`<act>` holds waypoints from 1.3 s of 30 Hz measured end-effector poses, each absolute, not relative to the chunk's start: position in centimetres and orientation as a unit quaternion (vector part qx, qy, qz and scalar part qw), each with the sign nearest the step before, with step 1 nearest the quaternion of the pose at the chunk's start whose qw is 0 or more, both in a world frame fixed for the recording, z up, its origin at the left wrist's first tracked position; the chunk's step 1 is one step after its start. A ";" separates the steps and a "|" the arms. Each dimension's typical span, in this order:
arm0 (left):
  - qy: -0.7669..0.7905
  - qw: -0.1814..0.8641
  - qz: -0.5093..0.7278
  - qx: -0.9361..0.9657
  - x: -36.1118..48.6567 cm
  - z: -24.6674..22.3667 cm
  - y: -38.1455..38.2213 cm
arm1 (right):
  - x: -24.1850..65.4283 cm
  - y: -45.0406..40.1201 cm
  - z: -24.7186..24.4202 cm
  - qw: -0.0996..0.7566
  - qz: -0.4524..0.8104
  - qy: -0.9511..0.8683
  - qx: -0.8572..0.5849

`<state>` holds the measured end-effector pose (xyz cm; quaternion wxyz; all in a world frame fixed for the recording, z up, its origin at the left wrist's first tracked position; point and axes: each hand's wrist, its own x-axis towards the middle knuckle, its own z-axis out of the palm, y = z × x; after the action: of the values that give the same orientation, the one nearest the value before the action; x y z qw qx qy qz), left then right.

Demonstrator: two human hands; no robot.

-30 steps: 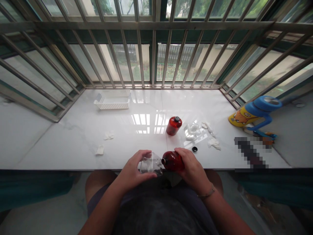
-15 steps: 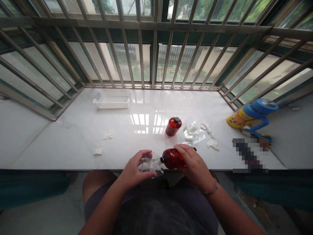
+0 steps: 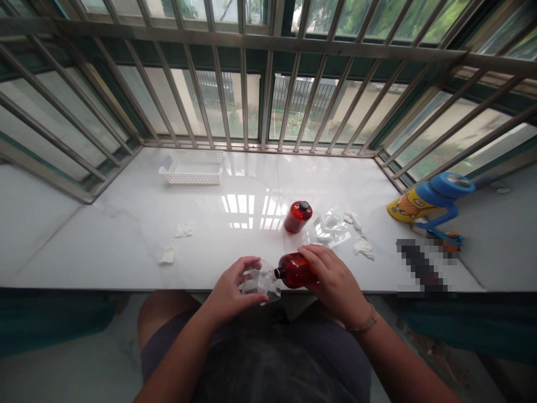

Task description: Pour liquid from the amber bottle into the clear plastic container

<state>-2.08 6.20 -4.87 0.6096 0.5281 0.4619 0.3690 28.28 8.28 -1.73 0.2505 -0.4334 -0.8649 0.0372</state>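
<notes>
My left hand is closed round a clear plastic container at the counter's front edge. In my right hand a red bottle lies tilted on its side, its uncapped mouth pointing left at the container's opening. Whether liquid is flowing is too small to tell. Behind them a second red bottle with a black cap stands upright. Right of that bottle rests another clear plastic piece.
A white perforated basket sits at the back left. Crumpled tissues lie right of centre, with more tissue at left. On the right are a blue and yellow flask and a blurred dark object. Window bars rise behind.
The view has shifted slightly. The black cap that showed behind my right hand is now hidden. Both hands keep their hold on the container and the bottle.
</notes>
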 end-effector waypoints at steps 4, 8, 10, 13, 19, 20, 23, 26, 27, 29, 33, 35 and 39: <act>0.460 0.612 0.371 0.525 -2.1 -5.0 6.2 | 28.3 8.4 -1.5 0.248 0.029 -0.868 -0.429; 0.454 0.613 0.377 0.526 -2.2 -5.3 6.1 | 28.3 8.5 -1.4 0.240 0.018 -0.871 -0.428; 0.451 0.614 0.379 0.525 -2.2 -5.4 6.1 | 28.3 8.5 -1.4 0.236 0.013 -0.873 -0.428; 0.452 0.616 0.379 0.522 -2.2 -5.3 6.0 | 28.3 8.5 -1.3 0.231 0.007 -0.874 -0.428; 0.454 0.622 0.376 0.516 -2.2 -5.3 6.1 | 28.3 8.5 -1.0 0.222 0.005 -0.877 -0.426; 0.452 0.623 0.376 0.515 -2.2 -5.3 6.1 | 28.4 8.5 -1.0 0.222 0.003 -0.877 -0.426; 0.449 0.628 0.377 0.512 -2.2 -5.5 6.0 | 28.4 8.5 -0.8 0.219 -0.001 -0.878 -0.425; 0.448 0.629 0.378 0.511 -2.2 -5.5 6.0 | 28.4 8.6 -0.7 0.215 -0.003 -0.880 -0.423; 0.447 0.629 0.379 0.510 -2.2 -5.5 6.0 | 28.4 8.6 -0.7 0.215 -0.004 -0.880 -0.423; 0.445 0.632 0.380 0.508 -2.2 -5.5 6.0 | 28.4 8.6 -0.6 0.214 -0.006 -0.881 -0.422; 0.441 0.636 0.382 0.505 -2.2 -5.6 6.0 | 28.4 8.7 -0.5 0.211 -0.008 -0.882 -0.420; 0.439 0.636 0.384 0.505 -2.2 -5.7 6.0 | 28.4 8.7 -0.5 0.211 -0.007 -0.882 -0.421; 0.436 0.641 0.385 0.501 -2.2 -5.6 6.0 | 28.4 8.7 -0.3 0.207 -0.010 -0.883 -0.421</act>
<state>-2.24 5.99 -5.65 0.6411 0.5006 0.4362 0.3848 28.43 8.72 -0.26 0.2074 -0.4206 -0.8832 -0.0104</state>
